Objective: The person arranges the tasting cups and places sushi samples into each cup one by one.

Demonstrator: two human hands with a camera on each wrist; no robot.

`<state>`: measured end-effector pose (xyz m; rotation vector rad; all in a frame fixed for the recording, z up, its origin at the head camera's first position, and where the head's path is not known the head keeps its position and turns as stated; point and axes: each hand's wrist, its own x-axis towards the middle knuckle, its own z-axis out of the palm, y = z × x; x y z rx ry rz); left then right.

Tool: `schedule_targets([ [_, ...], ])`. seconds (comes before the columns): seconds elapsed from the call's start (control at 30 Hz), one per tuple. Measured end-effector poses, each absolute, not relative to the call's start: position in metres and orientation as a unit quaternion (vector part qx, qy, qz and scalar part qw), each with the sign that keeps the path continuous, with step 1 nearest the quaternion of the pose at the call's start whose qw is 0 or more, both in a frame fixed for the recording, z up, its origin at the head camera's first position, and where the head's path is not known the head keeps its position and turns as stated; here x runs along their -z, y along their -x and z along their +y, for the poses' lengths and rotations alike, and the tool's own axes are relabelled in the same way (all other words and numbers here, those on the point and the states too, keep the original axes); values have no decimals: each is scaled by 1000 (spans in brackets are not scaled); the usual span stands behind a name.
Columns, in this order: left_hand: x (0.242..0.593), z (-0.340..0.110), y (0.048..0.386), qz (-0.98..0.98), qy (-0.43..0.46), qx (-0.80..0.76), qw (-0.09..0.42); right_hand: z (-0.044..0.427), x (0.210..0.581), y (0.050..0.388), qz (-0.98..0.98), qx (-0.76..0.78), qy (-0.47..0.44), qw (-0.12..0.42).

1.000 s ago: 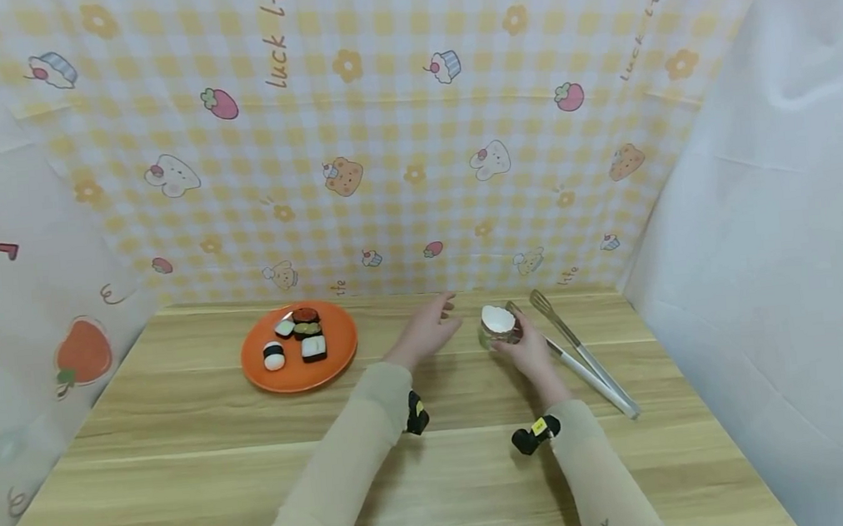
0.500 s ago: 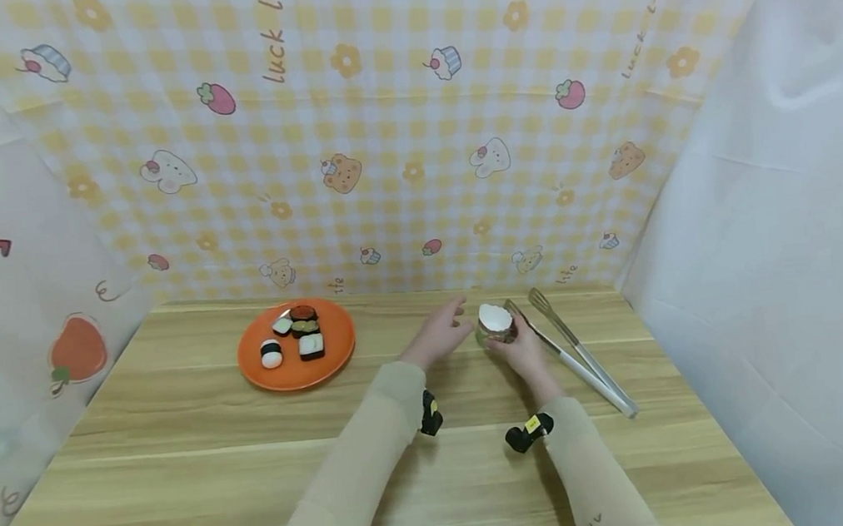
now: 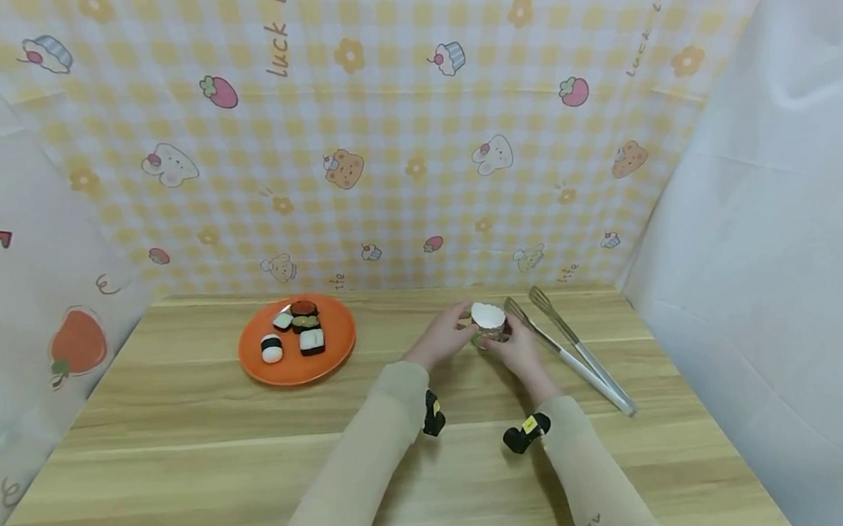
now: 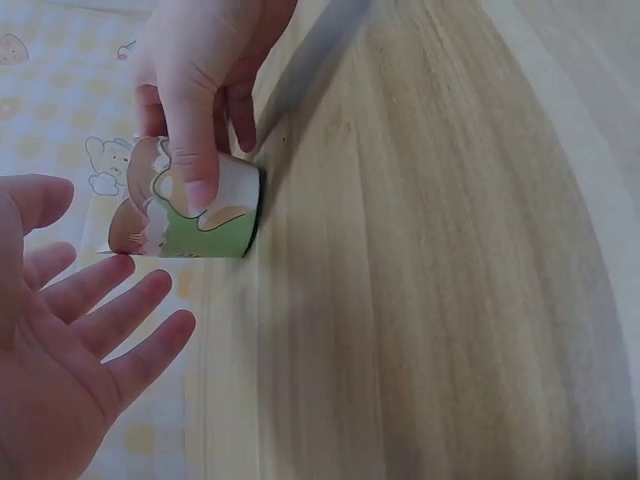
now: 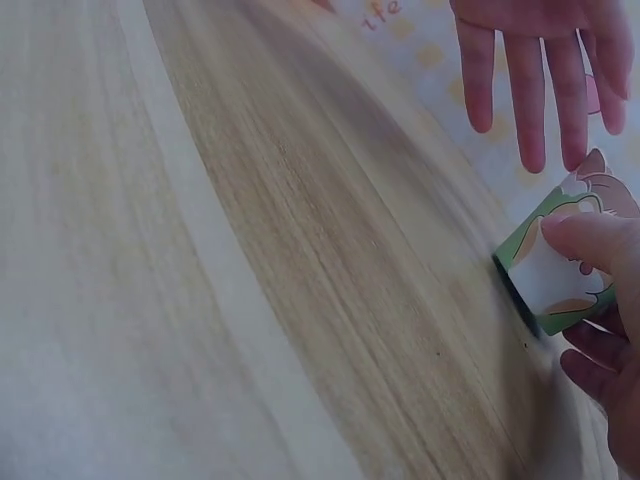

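While the person's right hand (image 3: 518,351) grips it round the side, a small green-and-white cup with a cartoon animal print, a scalloped brown rim and a white inside (image 3: 488,321) sits between the two hands, mouth upward, towards the back of the pale wood-grain table (image 3: 442,495). From where I stand I cannot tell whether its base is touching the wood or just above it. The right thumb presses on the printed wall, with the other fingers bent round the far side. The left hand (image 3: 441,336) holds nothing: its fingers are spread and extended beside the rim, so near that I cannot say whether a fingertip touches. To my eye the cup is thin card, so it should be very light, firm enough for a gentle pinch yet easily dented by a hard one. Its smooth print might slip a little under dry fingers. I would take it at mid-wall or lower, thumb against fingers, and spare the scalloped edge, which looks the likeliest part to bend. Just right of it lie long silver metal tongs (image 3: 588,374); well apart, to the left, is a round orange plate (image 3: 336,320) of sushi-like pieces (image 3: 311,341).
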<state>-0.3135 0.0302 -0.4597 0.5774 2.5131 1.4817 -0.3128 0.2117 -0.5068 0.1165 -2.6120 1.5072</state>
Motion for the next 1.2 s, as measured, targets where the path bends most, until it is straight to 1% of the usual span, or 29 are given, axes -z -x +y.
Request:
schedule_targets([
  [0.2,462,28,312,847,-207,-485,70,211,509,312,-868,-490,-42,68],
  [0.57,459,16,308,872,-216,-439,24,205,501,307,-867,-488,-69,72],
  [0.93,456,9,308,892,-249,-378,-21,203,495,301,-856,-501,-102,71],
  [1.2,451,5,306,899,-270,-342,-37,202,493,300,-863,-485,-116,80],
])
